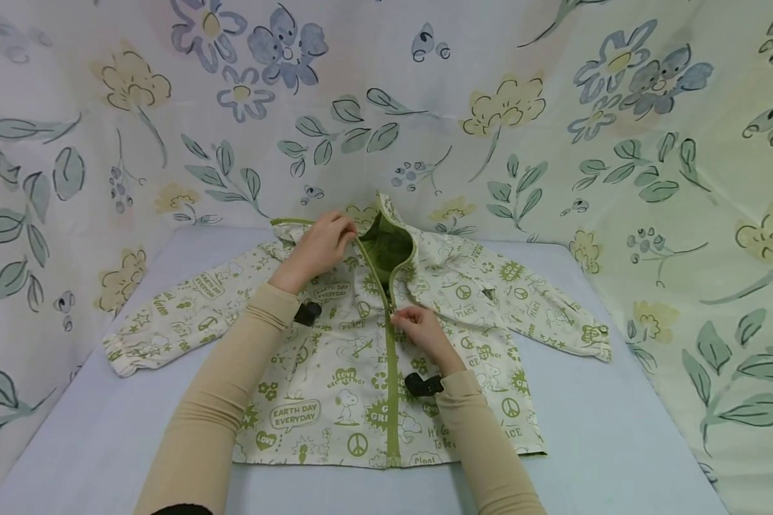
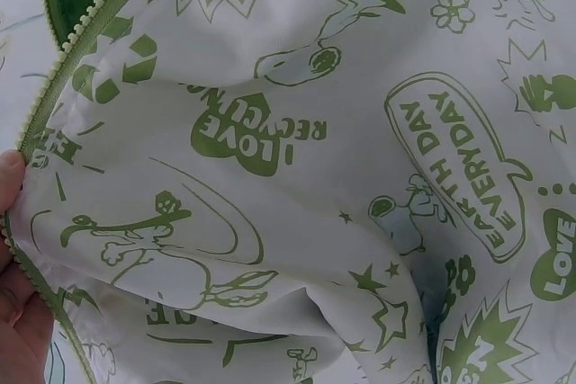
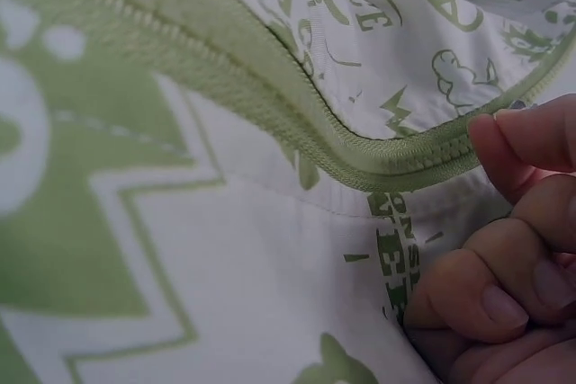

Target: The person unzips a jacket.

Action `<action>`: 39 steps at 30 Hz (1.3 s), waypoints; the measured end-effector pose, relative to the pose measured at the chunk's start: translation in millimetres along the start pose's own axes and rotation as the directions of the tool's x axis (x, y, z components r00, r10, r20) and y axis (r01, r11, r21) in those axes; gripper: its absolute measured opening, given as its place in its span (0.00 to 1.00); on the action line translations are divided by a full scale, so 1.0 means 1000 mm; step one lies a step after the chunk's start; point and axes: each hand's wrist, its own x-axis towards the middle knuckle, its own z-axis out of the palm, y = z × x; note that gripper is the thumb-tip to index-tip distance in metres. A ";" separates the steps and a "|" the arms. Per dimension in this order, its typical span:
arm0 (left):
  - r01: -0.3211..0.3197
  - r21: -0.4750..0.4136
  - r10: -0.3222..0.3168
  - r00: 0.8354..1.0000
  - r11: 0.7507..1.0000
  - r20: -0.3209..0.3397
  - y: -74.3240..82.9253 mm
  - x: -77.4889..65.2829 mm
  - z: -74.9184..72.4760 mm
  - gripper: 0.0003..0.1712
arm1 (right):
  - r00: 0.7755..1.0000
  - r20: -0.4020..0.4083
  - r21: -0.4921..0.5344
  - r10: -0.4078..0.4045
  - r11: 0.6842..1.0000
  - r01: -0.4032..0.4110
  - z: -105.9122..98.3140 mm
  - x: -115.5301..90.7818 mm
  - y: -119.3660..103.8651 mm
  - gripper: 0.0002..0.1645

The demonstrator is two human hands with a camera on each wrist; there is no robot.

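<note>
A white jacket with green cartoon prints lies front up, its sleeves spread to both sides. Its front zipper is closed along the lower part and parted toward the collar, where the green lining shows. My left hand pinches the left zipper edge near the collar; in the left wrist view the thumb and fingers grip the toothed edge. My right hand pinches the zipper pull where the two sides meet. Its fingertips largely hide the pull in the right wrist view.
Beneath the jacket is a table with a pale cover. A floral curtain hangs behind it and at both sides. Black wrist cameras sit close above the jacket on both forearms.
</note>
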 end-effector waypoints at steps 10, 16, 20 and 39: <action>-0.013 0.022 0.013 1.000 1.000 -0.014 -0.003 -0.001 0.000 0.10 | 1.000 0.005 -0.010 0.019 1.000 -0.019 0.000 -0.003 0.000 0.12; 0.027 -0.003 -0.028 1.000 1.000 -0.015 -0.002 -0.001 -0.002 0.11 | 0.999 0.016 0.006 0.030 1.000 -0.030 -0.001 -0.003 -0.001 0.12; 0.070 -0.017 -0.070 0.997 0.997 -0.017 -0.002 -0.001 -0.004 0.12 | 0.999 0.026 -0.010 0.042 0.999 -0.042 -0.002 -0.004 -0.002 0.10; 0.055 0.010 -0.054 0.997 0.998 -0.052 -0.010 -0.001 -0.005 0.10 | 0.989 0.113 -0.034 0.093 0.995 -0.090 -0.004 -0.011 0.001 0.13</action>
